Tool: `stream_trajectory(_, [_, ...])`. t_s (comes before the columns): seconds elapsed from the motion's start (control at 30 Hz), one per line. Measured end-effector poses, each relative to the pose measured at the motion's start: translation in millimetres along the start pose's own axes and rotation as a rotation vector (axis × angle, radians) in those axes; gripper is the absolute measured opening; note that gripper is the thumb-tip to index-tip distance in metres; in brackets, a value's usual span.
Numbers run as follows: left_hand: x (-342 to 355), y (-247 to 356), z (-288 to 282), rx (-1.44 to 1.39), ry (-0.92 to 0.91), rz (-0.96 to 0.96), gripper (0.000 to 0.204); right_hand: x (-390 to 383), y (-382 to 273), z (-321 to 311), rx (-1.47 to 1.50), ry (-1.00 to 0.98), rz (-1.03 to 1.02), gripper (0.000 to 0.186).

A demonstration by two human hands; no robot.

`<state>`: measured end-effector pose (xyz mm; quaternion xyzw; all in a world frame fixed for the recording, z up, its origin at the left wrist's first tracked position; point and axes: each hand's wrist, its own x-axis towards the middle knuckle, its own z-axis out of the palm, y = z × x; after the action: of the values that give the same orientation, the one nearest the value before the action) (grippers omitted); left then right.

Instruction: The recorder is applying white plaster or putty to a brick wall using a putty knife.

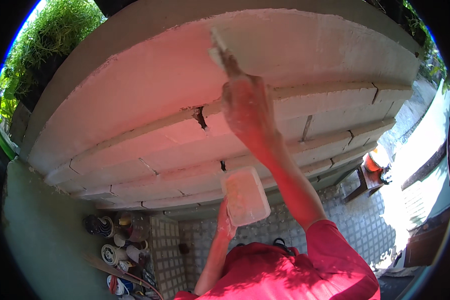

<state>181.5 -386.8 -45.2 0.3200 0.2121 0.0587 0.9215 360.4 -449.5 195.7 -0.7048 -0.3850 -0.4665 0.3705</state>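
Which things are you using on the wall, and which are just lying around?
In use:
- flat tool, blurred, in the right hand
- whitish plastic tub, in the left hand
- pale wall, by the tool

Seemingly just around:
- containers, lower left
- stool with something orange on it
- green plants

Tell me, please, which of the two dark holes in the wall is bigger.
The upper hole, left of the right hand: it looks longer and wider than the lower hole, seen just above the plastic container.
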Motion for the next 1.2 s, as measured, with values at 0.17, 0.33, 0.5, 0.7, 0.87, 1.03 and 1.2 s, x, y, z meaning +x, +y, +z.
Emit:
stream_trajectory(0.17, [-4, 4, -10, 0.022, 0.043, -0.035, 0.049, 30, 21, -37, -0.011, -0.027, 0.403, 0.031])
stream_trajectory(0.33, [-5, 8, -15, -0.008, 0.03, -0.005, 0.048, 17, -5, 38, -0.24, 0.129, 0.003, 0.027])
stream_trajectory(0.5, [-1, 11, -23, -0.012, -0.002, 0.001, 0.048, 8, -1, 23, -0.128, 0.016, -0.063, 0.023])
stream_trajectory(0.7, [-4, 14, -19, 0.008, -0.014, -0.034, 0.046, 27, 29, -49, -0.137, -0.03, 0.328, 0.048])
stream_trajectory(0.87, [-6, 14, -21, 0.006, -0.029, -0.017, 0.046, 15, 10, 13, -0.262, -0.096, 0.287, 0.049])
stream_trajectory(1.03, [-12, 18, -25, 0.035, -0.035, -0.005, 0.046, -34, -7, 17, -0.153, -0.109, 0.017, 0.048])
stream_trajectory(1.2, [-8, 14, -20, 0.011, -0.025, -0.003, 0.047, -8, 15, -20, -0.184, -0.084, 0.001, 0.051])
